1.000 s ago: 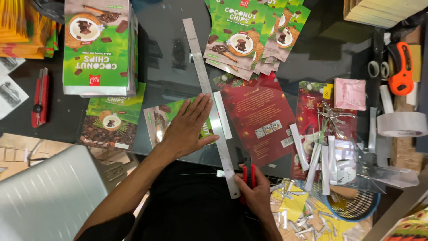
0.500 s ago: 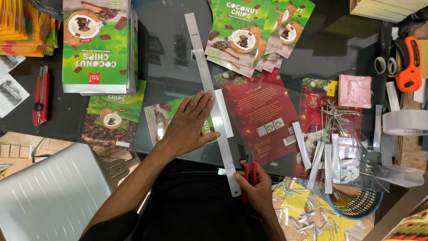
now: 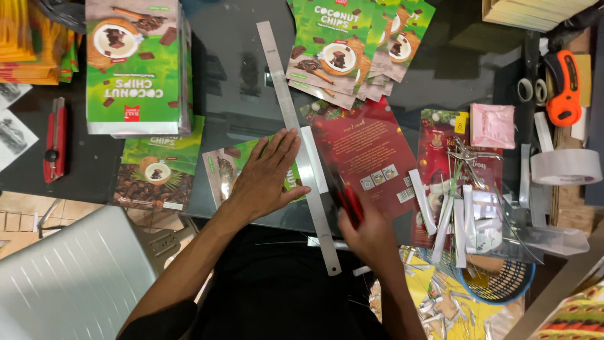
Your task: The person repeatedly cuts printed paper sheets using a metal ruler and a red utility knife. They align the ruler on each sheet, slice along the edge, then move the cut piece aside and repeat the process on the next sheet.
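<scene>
A dark glass table (image 3: 239, 82) is crowded: a stack of green snack pouches (image 3: 135, 66) lies at the far left, a fan of the same green pouches (image 3: 352, 47) at the top middle, and a red box cutter (image 3: 55, 138) at the left edge. On the right lie an orange box cutter (image 3: 563, 88), a roll of clear tape (image 3: 566, 167), a pink packet (image 3: 492, 126) and loose white strips (image 3: 450, 214).

A long steel ruler (image 3: 296, 135) runs slantwise down the table. The left hand (image 3: 267, 176) presses flat, fingers spread, on a green pouch (image 3: 229, 167) just beside the ruler. The right hand (image 3: 371, 236) has its fingers closed round a red-handled knife (image 3: 348, 200), its tip at the ruler's edge on a red glossy sheet (image 3: 365, 154).

A blue wire basket (image 3: 503, 283) at the lower right holds paper scraps.
</scene>
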